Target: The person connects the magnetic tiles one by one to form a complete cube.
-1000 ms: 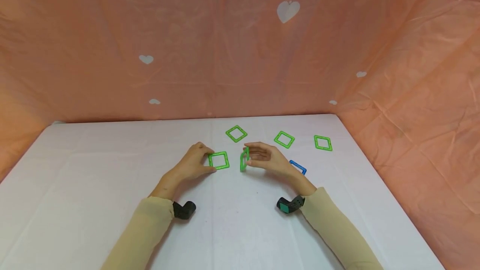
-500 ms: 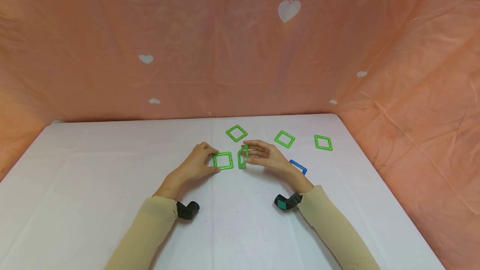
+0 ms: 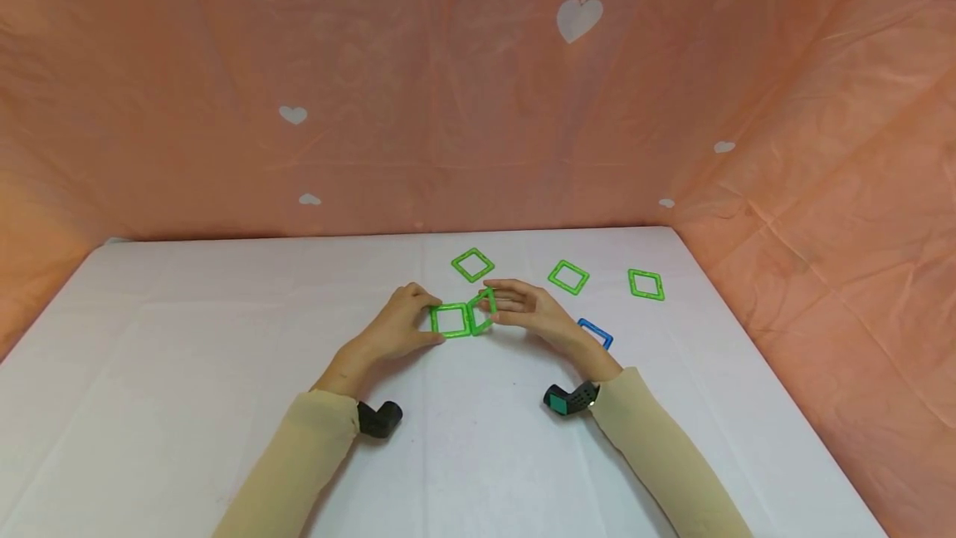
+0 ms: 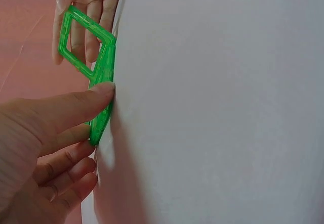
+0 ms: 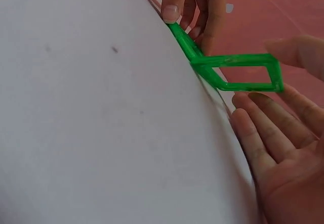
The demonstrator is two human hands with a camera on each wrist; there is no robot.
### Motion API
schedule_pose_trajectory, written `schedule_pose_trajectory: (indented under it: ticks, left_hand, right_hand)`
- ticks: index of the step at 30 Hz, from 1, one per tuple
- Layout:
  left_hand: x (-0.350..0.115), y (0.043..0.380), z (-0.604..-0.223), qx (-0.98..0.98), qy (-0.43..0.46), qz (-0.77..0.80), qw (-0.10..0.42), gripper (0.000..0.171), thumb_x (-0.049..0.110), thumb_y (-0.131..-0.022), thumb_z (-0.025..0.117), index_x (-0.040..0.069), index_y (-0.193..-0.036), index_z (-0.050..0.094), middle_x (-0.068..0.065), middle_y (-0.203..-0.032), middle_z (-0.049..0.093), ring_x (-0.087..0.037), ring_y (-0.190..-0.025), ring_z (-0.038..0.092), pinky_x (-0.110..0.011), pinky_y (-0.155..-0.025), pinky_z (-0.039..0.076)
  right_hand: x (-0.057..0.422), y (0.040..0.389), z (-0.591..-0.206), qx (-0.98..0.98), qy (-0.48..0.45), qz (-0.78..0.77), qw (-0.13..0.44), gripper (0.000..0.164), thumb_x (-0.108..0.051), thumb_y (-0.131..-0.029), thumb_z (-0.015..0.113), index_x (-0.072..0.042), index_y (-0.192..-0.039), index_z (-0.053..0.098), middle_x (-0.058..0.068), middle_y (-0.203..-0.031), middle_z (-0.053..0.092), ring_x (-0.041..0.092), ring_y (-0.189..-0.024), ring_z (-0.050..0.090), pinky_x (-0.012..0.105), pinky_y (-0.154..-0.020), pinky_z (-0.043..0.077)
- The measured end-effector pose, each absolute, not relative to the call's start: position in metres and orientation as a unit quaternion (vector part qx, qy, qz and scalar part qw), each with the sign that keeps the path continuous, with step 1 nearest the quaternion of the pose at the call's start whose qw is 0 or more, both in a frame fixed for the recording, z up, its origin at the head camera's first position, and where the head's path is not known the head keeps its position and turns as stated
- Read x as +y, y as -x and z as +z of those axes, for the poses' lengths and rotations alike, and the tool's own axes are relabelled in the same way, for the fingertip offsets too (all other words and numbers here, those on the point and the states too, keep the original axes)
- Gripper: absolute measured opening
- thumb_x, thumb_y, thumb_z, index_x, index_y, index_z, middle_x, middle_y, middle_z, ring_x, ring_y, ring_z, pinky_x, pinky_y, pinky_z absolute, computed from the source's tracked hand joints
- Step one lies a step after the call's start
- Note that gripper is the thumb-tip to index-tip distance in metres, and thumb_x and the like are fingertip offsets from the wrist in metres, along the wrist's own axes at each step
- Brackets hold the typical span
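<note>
My left hand (image 3: 398, 324) pinches a green square magnetic tile (image 3: 451, 335), an open frame lying nearly flat, by its near and far edges at the left side. With thumb and fingers, my right hand (image 3: 532, 314) holds a second green square tile (image 3: 474, 323), tilted up. The two tiles meet along one edge, forming an angle between the hands. In the left wrist view the tilted tile (image 4: 87, 20) rises from the far end of the flat one (image 4: 104, 72). From the right wrist, the raised tile (image 5: 248, 59) shows its outer edge between thumb and fingers.
Behind the hands lie three more green square tiles: one at the middle (image 3: 473, 265), another to its right (image 3: 568, 277), and one farther right (image 3: 646, 285). A blue tile (image 3: 596, 332) is partly hidden by the right forearm. A pink cloth backdrop (image 3: 478, 106) borders the white table (image 3: 187, 355).
My left hand has moved right with its flat tile, closing the gap. The right hand's tile has tilted over to the left, and the edges of the two now meet.
</note>
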State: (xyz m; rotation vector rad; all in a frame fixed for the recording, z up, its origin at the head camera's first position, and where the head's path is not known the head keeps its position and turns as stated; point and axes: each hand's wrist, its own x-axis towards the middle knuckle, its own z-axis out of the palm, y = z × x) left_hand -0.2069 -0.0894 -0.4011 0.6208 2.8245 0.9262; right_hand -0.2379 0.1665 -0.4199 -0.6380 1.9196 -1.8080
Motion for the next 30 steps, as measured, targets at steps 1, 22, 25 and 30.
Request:
schedule_pose_trajectory:
  ticks: [1,22,25,30]
  left_hand:
    - [-0.089,0.207,-0.401,0.929,-0.204,0.305,0.052,0.053,0.017,-0.08,0.077,-0.007,-0.123,0.059,-0.019,-0.117,0.053,-0.032,-0.111,0.047,-0.045,-0.098,0.041]
    - [-0.09,0.2,-0.397,0.933,-0.184,0.304,0.053,0.053,0.021,-0.08,0.078,-0.007,-0.122,0.06,-0.017,-0.112,0.054,-0.029,-0.106,0.048,-0.044,-0.095,0.043]
    - [-0.091,0.198,-0.397,0.933,-0.191,0.301,0.052,0.051,0.018,-0.08,0.077,-0.007,-0.121,0.06,-0.017,-0.111,0.055,-0.029,-0.105,0.048,-0.044,-0.094,0.043]
    - [-0.092,0.195,-0.396,0.931,-0.2,0.301,0.055,0.046,0.01,-0.079,0.071,-0.008,-0.12,0.061,-0.017,-0.109,0.054,-0.03,-0.105,0.049,-0.044,-0.094,0.043]
  right_hand:
    - [0.167,0.238,-0.42,0.691,0.229,-0.652,0.212,0.06,-0.003,-0.088,0.065,0.005,-0.142,0.039,0.027,-0.137,0.05,0.038,-0.128,0.049,0.024,-0.096,0.048]
    - [0.168,0.236,-0.418,0.728,0.153,-0.645,0.175,0.045,-0.008,-0.089,0.066,0.001,-0.132,0.054,0.01,-0.101,0.07,0.013,-0.08,0.07,0.028,-0.076,0.057]
    - [0.168,0.236,-0.417,0.731,0.151,-0.645,0.166,0.041,-0.008,-0.09,0.065,0.002,-0.129,0.055,0.006,-0.094,0.069,0.012,-0.075,0.068,0.026,-0.071,0.057]
    - [0.169,0.237,-0.417,0.727,0.148,-0.652,0.156,0.038,-0.007,-0.092,0.062,0.004,-0.128,0.055,0.004,-0.09,0.069,0.011,-0.075,0.068,0.024,-0.07,0.057]
